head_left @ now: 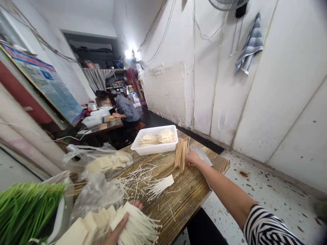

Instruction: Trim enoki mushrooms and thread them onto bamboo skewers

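My left hand (119, 228) is closed around a tofu sheet wrapped about enoki mushrooms (139, 224), their thin stems fanning out to the right. My right hand (193, 159) has its fingers pinched at the right edge of a pile of bamboo skewers (181, 153), apparently on one skewer; the fingertips are partly hidden. Between the hands lies another tofu roll with enoki (163, 185), beside loose enoki strands (138, 177). Cut tofu sheets (79, 231) are stacked left of my left hand. Behind the skewers, a white plastic tub (153, 149) holds skewered rolls.
Tofu pieces lie in a clear plastic bag (107, 163) at the wooden table's (186, 190) left. Green chives (30, 204) fill a white container at far left. A flat plastic packet (201, 154) lies beyond my right hand. A person (126, 107) works at a farther table.
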`<state>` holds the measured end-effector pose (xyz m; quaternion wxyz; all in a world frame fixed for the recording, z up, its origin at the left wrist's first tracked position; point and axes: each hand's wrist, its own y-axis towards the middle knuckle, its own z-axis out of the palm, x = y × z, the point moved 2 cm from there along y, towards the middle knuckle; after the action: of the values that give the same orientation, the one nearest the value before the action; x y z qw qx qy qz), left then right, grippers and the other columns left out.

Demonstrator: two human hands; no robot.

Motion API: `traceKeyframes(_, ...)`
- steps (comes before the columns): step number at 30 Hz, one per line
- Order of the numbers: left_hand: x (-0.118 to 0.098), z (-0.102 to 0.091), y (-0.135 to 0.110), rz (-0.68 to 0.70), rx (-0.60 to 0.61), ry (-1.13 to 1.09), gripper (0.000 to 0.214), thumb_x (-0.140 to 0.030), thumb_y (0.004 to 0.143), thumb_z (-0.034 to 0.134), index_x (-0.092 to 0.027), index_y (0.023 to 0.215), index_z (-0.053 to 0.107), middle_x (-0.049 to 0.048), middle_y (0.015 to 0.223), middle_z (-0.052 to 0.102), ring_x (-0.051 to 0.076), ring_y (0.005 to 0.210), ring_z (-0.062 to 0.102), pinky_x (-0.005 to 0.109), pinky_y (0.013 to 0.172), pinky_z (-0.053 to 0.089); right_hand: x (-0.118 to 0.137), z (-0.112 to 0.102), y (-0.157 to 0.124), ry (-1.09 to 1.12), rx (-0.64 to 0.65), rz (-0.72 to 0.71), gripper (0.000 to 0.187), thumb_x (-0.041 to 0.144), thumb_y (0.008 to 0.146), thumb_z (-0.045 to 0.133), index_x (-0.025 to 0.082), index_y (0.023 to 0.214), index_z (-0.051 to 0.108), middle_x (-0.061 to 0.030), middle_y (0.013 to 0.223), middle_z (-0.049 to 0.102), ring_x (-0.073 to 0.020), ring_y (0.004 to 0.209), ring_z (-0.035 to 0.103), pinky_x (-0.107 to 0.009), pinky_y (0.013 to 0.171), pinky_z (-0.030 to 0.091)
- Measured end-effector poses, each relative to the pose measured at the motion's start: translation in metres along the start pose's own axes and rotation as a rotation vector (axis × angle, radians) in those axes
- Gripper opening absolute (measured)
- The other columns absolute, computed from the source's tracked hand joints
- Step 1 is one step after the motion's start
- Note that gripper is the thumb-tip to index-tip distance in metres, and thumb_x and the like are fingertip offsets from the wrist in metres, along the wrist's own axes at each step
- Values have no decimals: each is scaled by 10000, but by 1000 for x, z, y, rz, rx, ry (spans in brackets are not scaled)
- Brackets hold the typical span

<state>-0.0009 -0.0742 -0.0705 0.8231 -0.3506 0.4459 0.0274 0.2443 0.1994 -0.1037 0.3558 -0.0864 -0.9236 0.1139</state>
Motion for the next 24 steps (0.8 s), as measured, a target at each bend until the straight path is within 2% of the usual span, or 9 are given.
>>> traceKeyframes(2, 2, 5, 0, -42, 16, -20, 411, -95, 831, 533, -152, 1237, 562, 130, 1115, 694, 271, 1081, 615, 419, 1006, 426, -3, -5, 0, -5, 28, -34, 295, 319, 910, 540, 146, 1148, 556, -81, 1125, 586, -187, 932, 603, -376, 787, 522)
traceKeyframes(5, 2, 13, -4, -3, 21, -47, 423, -61, 819, 547, -152, 1232, 558, 130, 1117, 693, 257, 1057, 631, 404, 990, 448, -6, -11, 0, -7, 8, -98, 286, 325, 914, 531, 154, 1143, 559, -72, 1121, 589, -186, 928, 603, -376, 786, 522)
traceKeyframes(7, 1, 18, -8, 38, 40, -50, 421, -74, 801, 586, -158, 1213, 572, 124, 1115, 695, 258, 1052, 635, 387, 973, 467, -5, -14, 1, -15, -27, -141, 291, 325, 913, 534, 151, 1145, 558, -73, 1126, 587, -190, 937, 601, -381, 793, 519)
traceKeyframes(10, 1, 22, -14, 22, 38, -50, 408, -89, 792, 603, -153, 1194, 588, 127, 1087, 706, 264, 1034, 645, 376, 956, 481, 1, -20, 3, -27, -93, -208, 294, 323, 910, 539, 148, 1146, 557, -75, 1128, 586, -193, 945, 600, -387, 797, 517)
traceKeyframes(15, -1, 22, -18, 26, 30, 2, 407, -114, 804, 607, -146, 1208, 576, 139, 1106, 696, 270, 1061, 632, 382, 943, 493, 22, -39, -6, -30, -244, -381, 271, 330, 914, 531, 148, 1111, 570, -69, 1099, 596, -185, 933, 600, -387, 804, 510)
traceKeyframes(17, 0, 23, -17, 50, 38, 16, 393, -122, 807, 609, -138, 1199, 576, 150, 1117, 689, 274, 1065, 630, 385, 928, 506, 28, -42, -23, -25, -269, -490, 226, 301, 916, 521, 136, 1057, 583, -55, 1004, 622, -168, 873, 607, -359, 779, 505)
traceKeyframes(19, 2, 24, -12, 70, 55, -11, 385, -110, 811, 603, -131, 1195, 571, 156, 1113, 689, 272, 1063, 633, 396, 922, 512, 30, -37, -47, -22, -237, -624, 151, 225, 900, 502, 137, 966, 605, -26, 848, 641, -145, 766, 607, -296, 727, 491)
traceKeyframes(22, 4, 25, -5, 76, 95, -92, 371, -75, 813, 588, -121, 1180, 573, 156, 1102, 693, 260, 1062, 634, 395, 932, 508, 19, -19, -92, -23, -91, -841, 130, 136, 828, 502, 168, 843, 626, 1, 719, 640, -129, 660, 591, -235, 648, 462)
traceKeyframes(24, 4, 24, -2, 65, 120, -132, 366, -61, 802, 597, -120, 1163, 585, 154, 1111, 690, 254, 1069, 631, 380, 935, 508, 5, -9, -120, -15, 2, -952, 147, 130, 829, 490, 172, 843, 630, -25, 779, 657, -153, 736, 605, -258, 698, 467)
